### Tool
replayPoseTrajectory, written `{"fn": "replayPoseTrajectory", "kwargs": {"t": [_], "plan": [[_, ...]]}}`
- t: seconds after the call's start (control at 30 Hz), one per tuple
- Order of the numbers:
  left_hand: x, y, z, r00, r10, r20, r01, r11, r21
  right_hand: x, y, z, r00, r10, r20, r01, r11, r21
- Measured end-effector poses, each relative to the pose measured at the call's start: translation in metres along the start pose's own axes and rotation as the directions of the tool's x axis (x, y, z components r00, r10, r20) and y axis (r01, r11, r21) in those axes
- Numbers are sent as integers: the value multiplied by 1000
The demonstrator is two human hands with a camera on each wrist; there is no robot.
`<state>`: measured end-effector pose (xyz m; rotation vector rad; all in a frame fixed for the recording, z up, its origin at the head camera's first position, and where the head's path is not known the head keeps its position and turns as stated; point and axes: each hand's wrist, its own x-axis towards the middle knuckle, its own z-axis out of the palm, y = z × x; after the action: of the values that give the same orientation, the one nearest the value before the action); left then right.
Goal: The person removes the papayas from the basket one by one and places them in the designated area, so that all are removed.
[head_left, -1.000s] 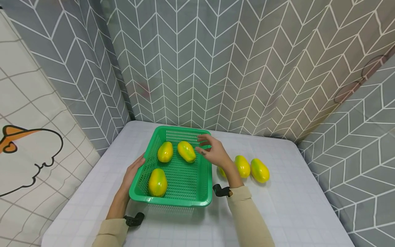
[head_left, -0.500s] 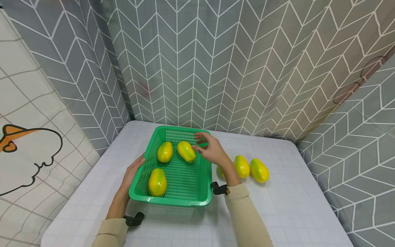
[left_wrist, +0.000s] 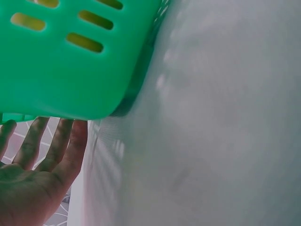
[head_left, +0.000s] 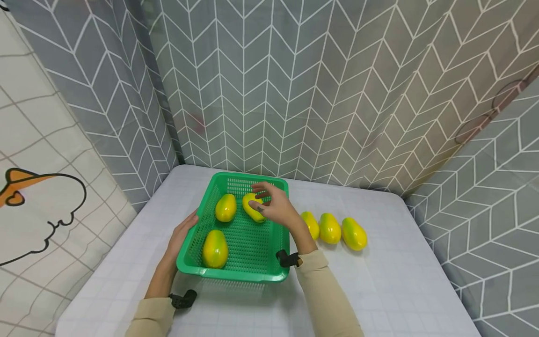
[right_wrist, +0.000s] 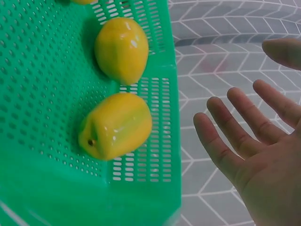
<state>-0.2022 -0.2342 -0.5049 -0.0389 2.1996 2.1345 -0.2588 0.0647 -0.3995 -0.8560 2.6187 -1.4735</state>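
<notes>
A green plastic basket (head_left: 236, 275) with perforated sides holds three glossy yellow-green papayas: one at back left (head_left: 225, 208), one at front left (head_left: 215, 249), and one papaya (right_wrist: 117, 126) at the back, partly behind my right hand in the head view. My left hand (head_left: 178, 236) rests against the basket's left side. Its fingers (left_wrist: 61, 141) are extended and touch the wall in the left wrist view. Above the basket's right half hovers my right hand (head_left: 274, 205), holding nothing. In the right wrist view its fingers (right_wrist: 228, 136) are spread, apart from the fruit.
Three more papayas lie in a row on the white table (head_left: 391, 281), right of the basket: a left one (head_left: 310, 224), a middle one (head_left: 330, 228) and a right one (head_left: 354, 233). A grey patterned curtain (head_left: 294, 93) hangs behind the table.
My right hand has moved left, further over the basket, and now covers part of the back papaya. More of the nearest table papaya shows. The left hand stays put.
</notes>
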Motion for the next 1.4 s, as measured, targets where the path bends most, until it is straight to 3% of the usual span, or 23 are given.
{"fn": "replayPoseTrajectory", "kwargs": {"t": [0.33, 0.6, 0.97, 1.4], "plan": [[0, 1, -1, 1000, -4, -5, 4, 1000, 21, 12, -3, 21, 998, -12, 58, 14, 999, -44], [0, 2, -2, 999, -26, -21, 27, 998, 52, 13, -6, 35, 994, 26, 103, -18, 997, -73], [1, 1, 0, 1000, -19, -19, 20, 998, 51, 15, -9, 48, 987, 2, 162, 9, 997, -72], [1, 1, 2, 1000, -1, -16, 1, 1000, 9, 20, -11, 63, 973, 5, 232, 40, 981, -191]]}}
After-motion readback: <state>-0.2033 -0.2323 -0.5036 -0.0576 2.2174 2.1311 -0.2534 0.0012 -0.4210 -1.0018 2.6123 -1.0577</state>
